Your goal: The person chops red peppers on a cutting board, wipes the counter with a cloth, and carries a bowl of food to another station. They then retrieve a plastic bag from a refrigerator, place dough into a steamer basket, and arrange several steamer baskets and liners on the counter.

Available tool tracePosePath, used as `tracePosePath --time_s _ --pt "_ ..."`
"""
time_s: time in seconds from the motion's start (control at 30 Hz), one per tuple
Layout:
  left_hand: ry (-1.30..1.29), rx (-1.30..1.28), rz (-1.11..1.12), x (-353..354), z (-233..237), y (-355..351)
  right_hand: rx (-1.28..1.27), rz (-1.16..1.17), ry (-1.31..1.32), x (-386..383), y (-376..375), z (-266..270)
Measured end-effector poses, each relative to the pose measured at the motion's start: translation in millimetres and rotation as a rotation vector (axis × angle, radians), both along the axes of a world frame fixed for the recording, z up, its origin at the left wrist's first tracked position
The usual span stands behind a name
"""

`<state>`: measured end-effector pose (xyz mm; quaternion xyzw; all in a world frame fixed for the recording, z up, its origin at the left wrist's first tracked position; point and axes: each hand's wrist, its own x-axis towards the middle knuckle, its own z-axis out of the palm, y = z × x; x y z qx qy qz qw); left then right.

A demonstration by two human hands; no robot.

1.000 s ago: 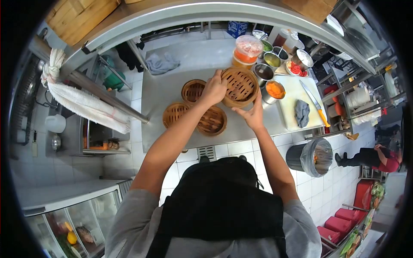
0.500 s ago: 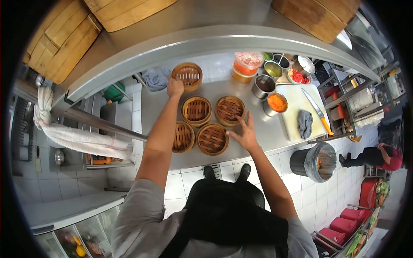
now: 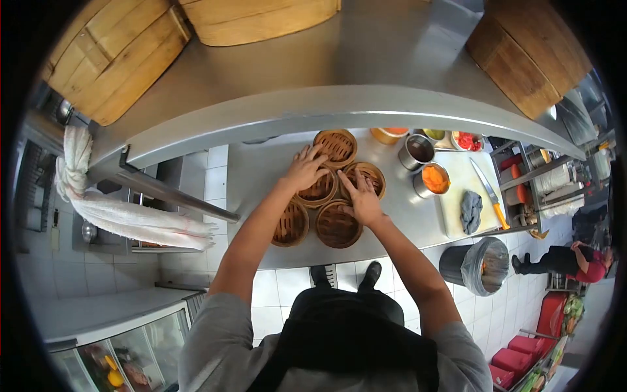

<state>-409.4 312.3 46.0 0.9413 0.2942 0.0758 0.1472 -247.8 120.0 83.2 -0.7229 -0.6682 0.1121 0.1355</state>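
Observation:
Several round bamboo steamer baskets with slatted bottoms sit in a tight cluster on the steel table. My left hand (image 3: pixel 304 170) lies with fingers spread over the middle-left basket (image 3: pixel 319 191), its fingertips at the rim of the far basket (image 3: pixel 337 146). My right hand (image 3: pixel 366 204) is open too, its fingers reaching onto the right basket (image 3: pixel 371 175) and its thumb near the rim of the front-right basket (image 3: pixel 338 225). Closest to my left forearm stands the front-left basket (image 3: pixel 290 224). Both palms hide parts of the baskets beneath them.
Right of the baskets are a metal cup of orange food (image 3: pixel 434 178), a dark-filled metal cup (image 3: pixel 417 151) and a white cutting board (image 3: pixel 455 215) with a knife (image 3: pixel 488 193) and grey cloth (image 3: pixel 471 212). A steel shelf (image 3: pixel 339 98) overhangs the table. A lined bin (image 3: pixel 471 264) stands below, and a person (image 3: pixel 568 260) is at far right.
The far basket has shifted right, up against the others, with my left hand following it. My right hand has moved slightly left over the baskets. The camera view has tilted.

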Motion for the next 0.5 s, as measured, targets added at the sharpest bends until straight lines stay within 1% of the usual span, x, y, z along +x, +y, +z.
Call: tracePosePath --time_s 0.07,0.1,0.13,0.17,0.2,0.23,0.27,0.3,0.33,0.4,0.43,0.47,0.5 --pt "-0.009 -0.022 0.017 -18.3 4.3 2.7 -0.047 0.096 -0.057 1.0 22.7 -8.9" --pt "-0.089 -0.067 0.042 -30.9 5.1 3.1 -0.07 0.129 -0.124 -1.1 34.0 -15.3" --pt "-0.169 -0.11 0.052 -42.4 4.8 4.0 -0.046 0.208 -0.113 -4.7 43.1 -29.4" --pt "-0.232 -0.046 0.061 -57.1 -5.9 8.4 -0.02 0.265 -0.11 -5.2 53.3 -39.5" --pt "-0.307 0.016 0.046 -69.8 -16.7 13.8 -0.353 0.247 0.06 -11.7 72.6 -37.5" --pt "-0.371 -0.188 0.114 -81.1 -13.6 13.2 -0.527 0.282 0.155 -18.5 78.5 5.2" --pt "-0.304 0.05 0.124 -92.3 -21.0 17.3 -0.224 0.384 0.103 -18.6 84.8 -26.1" --pt "-0.296 0.087 0.177 -100.9 -16.6 15.0 -0.165 0.464 0.146 -20.1 103.0 -49.2" --pt "-0.254 0.063 0.243 -106.4 -5.5 9.2 -0.157 0.514 0.135 -27.3 114.6 -47.9" --pt "-0.249 0.069 0.26 -122.5 -13.2 17.2 -0.11 0.548 0.004 -39.7 127.6 -41.9" --pt "-0.24 0.078 0.268 -128.1 -18.9 20.6 -0.134 0.546 -0.04 -44.2 129.7 -30.1" --pt "-0.238 0.062 0.269 -127.6 -13.0 18.8 -0.164 0.542 -0.08 -48.0 127.4 -21.6" --pt "-0.235 0.044 0.267 -125.6 -7.6 16.8 -0.139 0.501 -0.141 -54.2 118.8 -15.4"
